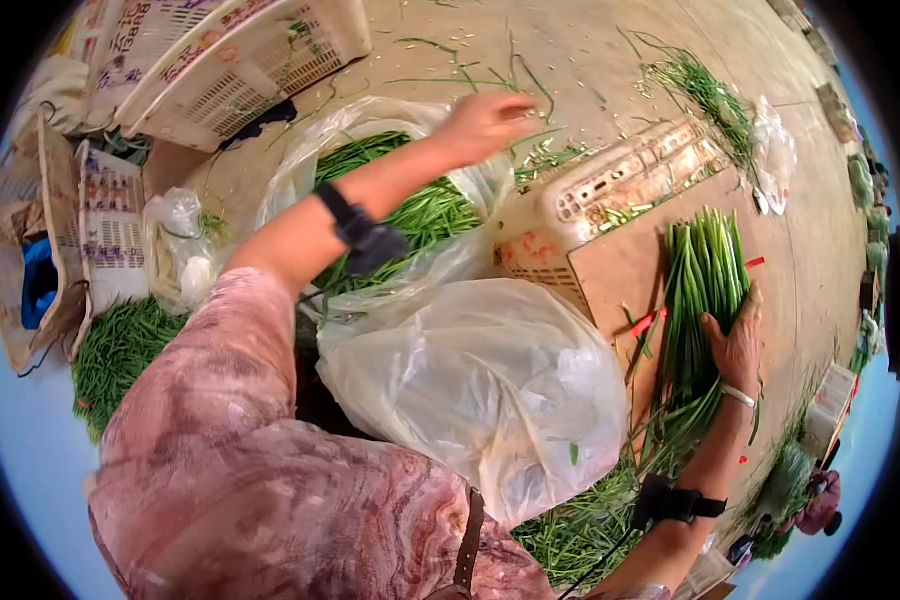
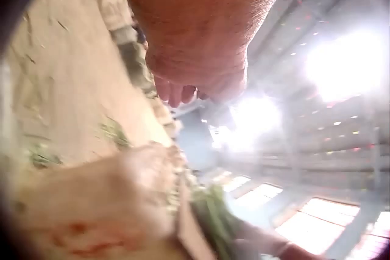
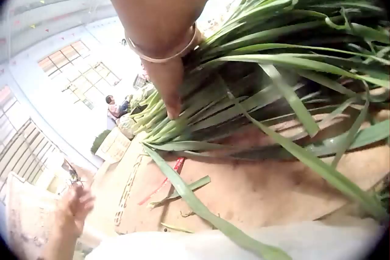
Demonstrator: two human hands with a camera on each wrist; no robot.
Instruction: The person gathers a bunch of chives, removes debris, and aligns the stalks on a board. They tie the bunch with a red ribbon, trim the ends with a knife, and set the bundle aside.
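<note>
My right hand [image 1: 738, 345] rests against the near right side of a thick bunch of garlic chives [image 1: 705, 270]. Its thumb lies straight over the stems, also in the right wrist view, where the other fingers are hidden. The bunch lies on a brown board [image 1: 610, 255], pale stem ends pointing away, long leaves [image 3: 292, 53] trailing toward me. A red strip [image 1: 648, 322] shows at both sides of the bunch. My left hand [image 1: 485, 128] is raised, holding nothing, over the far side of a clear plastic bag [image 1: 370, 112] of loose green leaves [image 1: 425, 205].
An upturned, dirty white crate [image 1: 540, 215] supports the board. A whitish plastic sheet [image 1: 470, 385] covers my lap. Loose greens [image 1: 130, 345] are piled at left, with large white crates [image 1: 250, 75] behind. Scraps and more chives [image 1: 705, 90] lie on the floor.
</note>
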